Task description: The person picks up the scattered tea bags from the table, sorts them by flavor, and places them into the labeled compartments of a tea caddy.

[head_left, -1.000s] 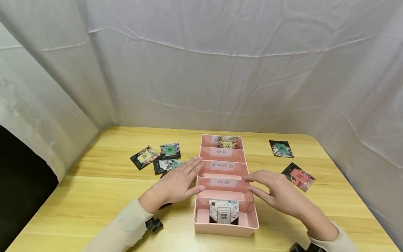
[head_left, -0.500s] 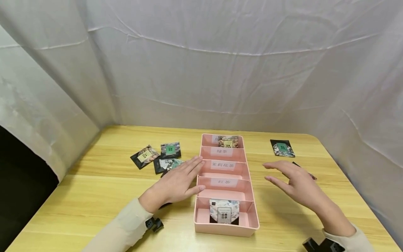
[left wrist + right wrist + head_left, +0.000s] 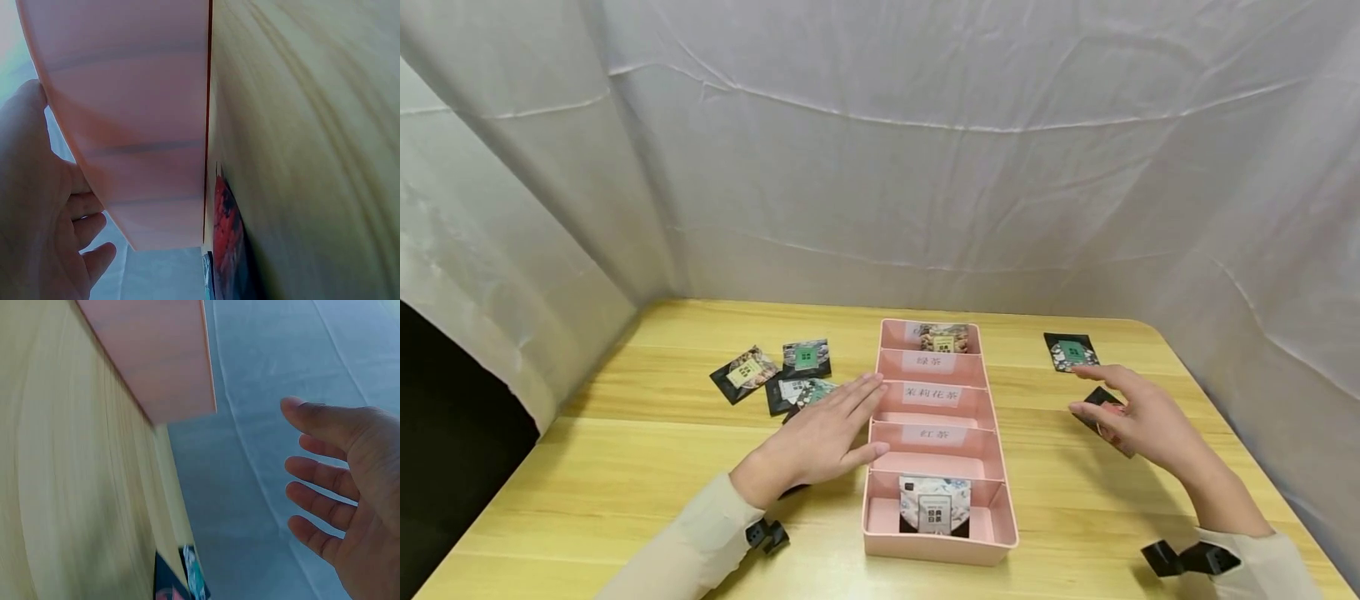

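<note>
A long pink divided box [image 3: 940,546] stands mid-table, with paper labels on its dividers. My left hand [image 3: 820,437] rests with straight fingers on the box's left rim; the left wrist view shows fingertips touching that edge. My right hand [image 3: 1150,421] hovers, fingers relaxed and apart, above a black sachet with a red label [image 3: 1108,417], which it partly hides. Just beyond those fingers lies a black sachet with a green label [image 3: 1071,352]. Inside the box, a white sachet [image 3: 935,504] fills the nearest compartment and a yellow-labelled sachet [image 3: 944,337] the farthest.
Left of the box lie several sachets: a yellow-labelled one [image 3: 745,373], a green-labelled one [image 3: 806,357], and others partly under my left hand. A red-patterned sachet [image 3: 228,237] shows beside the box in the left wrist view. A pale curtain [image 3: 925,167] hangs behind the table.
My right hand has left the box's right rim and moved right, over the red-labelled sachet. My left hand has stayed on the left rim.
</note>
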`<state>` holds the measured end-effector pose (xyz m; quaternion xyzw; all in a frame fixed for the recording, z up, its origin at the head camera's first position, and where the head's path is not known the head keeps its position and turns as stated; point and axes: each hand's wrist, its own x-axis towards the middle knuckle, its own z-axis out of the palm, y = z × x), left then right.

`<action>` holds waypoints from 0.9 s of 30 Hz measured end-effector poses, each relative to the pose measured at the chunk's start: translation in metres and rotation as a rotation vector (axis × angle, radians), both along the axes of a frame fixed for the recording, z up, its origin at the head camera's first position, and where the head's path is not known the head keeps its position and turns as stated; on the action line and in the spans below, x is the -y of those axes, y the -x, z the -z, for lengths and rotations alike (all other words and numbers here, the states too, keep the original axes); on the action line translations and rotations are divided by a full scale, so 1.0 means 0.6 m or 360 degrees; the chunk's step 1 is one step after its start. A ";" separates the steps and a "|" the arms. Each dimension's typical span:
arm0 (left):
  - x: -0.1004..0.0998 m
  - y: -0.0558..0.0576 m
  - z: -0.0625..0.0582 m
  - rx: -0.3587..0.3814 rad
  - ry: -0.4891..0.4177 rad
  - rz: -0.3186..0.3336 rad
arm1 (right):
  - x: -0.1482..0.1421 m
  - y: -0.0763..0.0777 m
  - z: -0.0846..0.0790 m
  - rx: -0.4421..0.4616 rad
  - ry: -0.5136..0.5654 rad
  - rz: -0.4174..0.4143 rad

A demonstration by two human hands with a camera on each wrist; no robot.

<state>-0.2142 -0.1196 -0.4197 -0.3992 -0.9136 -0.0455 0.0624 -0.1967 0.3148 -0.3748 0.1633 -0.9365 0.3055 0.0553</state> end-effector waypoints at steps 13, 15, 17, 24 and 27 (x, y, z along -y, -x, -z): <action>0.001 -0.003 -0.004 0.0007 -0.0002 -0.0018 | -0.078 0.033 0.017 -0.0011 -0.0205 0.0110; 0.001 -0.003 -0.004 0.0010 0.0000 -0.0018 | -0.088 0.035 0.020 0.0047 -0.0199 0.0104; 0.001 -0.003 -0.004 0.0008 0.0001 -0.0016 | -0.098 0.037 0.024 0.0093 -0.0181 0.0082; 0.000 -0.002 -0.004 0.0011 0.0020 -0.0015 | -0.124 0.042 0.046 0.0132 -0.0201 0.0034; 0.000 -0.003 -0.004 0.0014 0.0023 -0.0016 | -0.133 0.043 0.055 0.0179 -0.0193 0.0023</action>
